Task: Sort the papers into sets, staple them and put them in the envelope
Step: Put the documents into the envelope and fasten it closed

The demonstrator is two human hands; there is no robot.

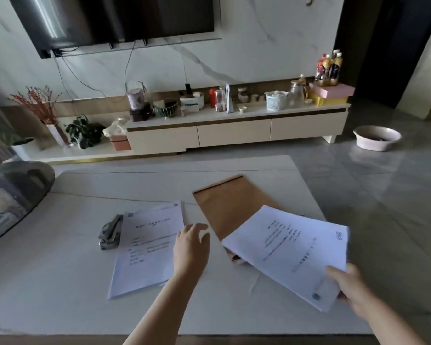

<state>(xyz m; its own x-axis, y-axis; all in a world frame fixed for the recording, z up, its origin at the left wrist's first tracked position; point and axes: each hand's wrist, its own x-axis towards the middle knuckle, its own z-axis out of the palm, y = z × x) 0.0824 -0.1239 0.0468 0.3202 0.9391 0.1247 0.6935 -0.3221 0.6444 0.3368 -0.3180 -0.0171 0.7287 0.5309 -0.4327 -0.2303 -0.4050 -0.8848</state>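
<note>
Fingers [339, 275] pinch papers [291, 252] over envelope [224, 207].

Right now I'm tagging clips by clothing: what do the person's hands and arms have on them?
Nothing shows on either. The left hand and right hand are bare, with no gloves, rings or watch in view. Both forearms are uncovered as far as the bottom edge of the picture, so no sleeve shows.
</note>
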